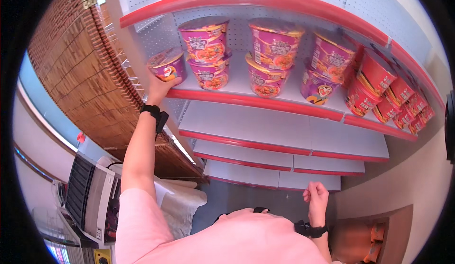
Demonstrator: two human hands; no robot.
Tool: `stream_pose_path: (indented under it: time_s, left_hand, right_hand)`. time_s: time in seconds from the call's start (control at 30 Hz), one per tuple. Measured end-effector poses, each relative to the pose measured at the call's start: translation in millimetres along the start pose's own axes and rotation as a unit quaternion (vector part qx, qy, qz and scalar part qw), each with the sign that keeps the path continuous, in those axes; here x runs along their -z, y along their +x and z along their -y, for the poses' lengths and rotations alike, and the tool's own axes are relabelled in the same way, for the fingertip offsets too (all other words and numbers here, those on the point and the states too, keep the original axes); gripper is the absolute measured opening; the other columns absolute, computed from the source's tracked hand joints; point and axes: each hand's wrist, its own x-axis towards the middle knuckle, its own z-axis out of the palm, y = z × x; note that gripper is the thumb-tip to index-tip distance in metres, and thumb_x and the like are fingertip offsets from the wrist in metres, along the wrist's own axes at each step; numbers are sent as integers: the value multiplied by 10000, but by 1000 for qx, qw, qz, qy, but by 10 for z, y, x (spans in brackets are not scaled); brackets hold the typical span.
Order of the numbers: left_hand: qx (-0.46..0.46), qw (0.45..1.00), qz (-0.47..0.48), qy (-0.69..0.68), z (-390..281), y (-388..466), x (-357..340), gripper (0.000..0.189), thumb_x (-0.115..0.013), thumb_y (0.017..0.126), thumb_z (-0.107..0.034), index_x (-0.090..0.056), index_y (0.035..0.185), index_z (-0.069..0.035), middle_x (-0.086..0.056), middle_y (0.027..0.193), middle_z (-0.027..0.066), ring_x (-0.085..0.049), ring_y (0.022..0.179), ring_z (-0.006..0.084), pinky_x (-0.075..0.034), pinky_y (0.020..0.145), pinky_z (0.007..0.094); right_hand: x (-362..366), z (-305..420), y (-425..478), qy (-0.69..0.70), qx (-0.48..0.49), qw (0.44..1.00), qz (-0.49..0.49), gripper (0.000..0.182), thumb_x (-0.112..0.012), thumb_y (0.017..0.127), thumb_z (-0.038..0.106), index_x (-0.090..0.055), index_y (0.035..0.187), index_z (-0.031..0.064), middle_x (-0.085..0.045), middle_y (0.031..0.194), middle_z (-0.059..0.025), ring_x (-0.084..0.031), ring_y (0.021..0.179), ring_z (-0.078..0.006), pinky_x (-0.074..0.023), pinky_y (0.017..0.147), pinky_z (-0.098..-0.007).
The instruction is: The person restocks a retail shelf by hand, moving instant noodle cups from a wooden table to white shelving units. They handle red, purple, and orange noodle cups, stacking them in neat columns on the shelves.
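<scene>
My left hand [160,86] is around the lower side of a purple instant noodle cup [170,68] at the left end of the red-edged shelf [227,98]. The cup stands on the shelf, its lid level and its left side against the upright. To its right are three two-high stacks of purple cups: a near stack [208,56], a middle stack [272,59] and a right stack [327,66]. My right hand [317,196] hangs low before me, fingers curled, with nothing visible in it. Both wrists wear black straps.
Several red noodle cups [366,96] are stacked at the shelf's right end. Lower shelves [249,121] run beneath. A woven bamboo blind [89,75] hangs close on the left, above a grey-and-black appliance [96,196]. At lower right a cardboard box [400,225] contains orange packs.
</scene>
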Motion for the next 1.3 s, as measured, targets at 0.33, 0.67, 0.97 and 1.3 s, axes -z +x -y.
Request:
stream_pose_path:
  time_s: [0.33, 0.67, 0.97, 1.3]
  left_hand:
    - [14, 997, -75, -17, -143, -56, -108, 1240, -866, 558, -204, 27, 1358, 110, -331, 1309, 246, -431, 1152, 258, -369, 985, 325]
    - [-34, 996, -55, 59, 60, -42, -83, 1138, -848, 563, -269, -104, 1357, 64, -395, 1264, 229, -467, 1118, 265, -382, 962, 334]
    - [-48, 998, -49, 15, 25, -63, -94, 1024, -842, 588, -198, -188, 1338, 40, -459, 1204, 175, -502, 1064, 232, -409, 933, 325]
    - [-39, 993, -62, 88, 92, -138, -53, 1061, -835, 603, -248, -158, 1336, 113, -445, 1233, 241, -500, 1106, 287, -398, 948, 340]
  right_hand:
    - [-40, 218, 135, -1, 34, 999, 5, 228, -538, 911, 199, -503, 713, 91, -543, 606, 3, -455, 514, -51, -348, 485, -188]
    - [-143, 25, 49, -1, 12, 999, 38, 226, -547, 907, 190, -520, 716, 74, -545, 609, 2, -456, 513, -43, -352, 475, -184]
    - [-149, -27, -2, 0, 4, 1000, 29, 218, -551, 902, 182, -520, 716, 73, -546, 605, 3, -459, 509, -46, -357, 478, -183]
    - [-141, 136, 94, -2, 23, 999, 26, 219, -537, 908, 183, -512, 717, 81, -547, 607, -7, -463, 512, -56, -359, 486, -188]
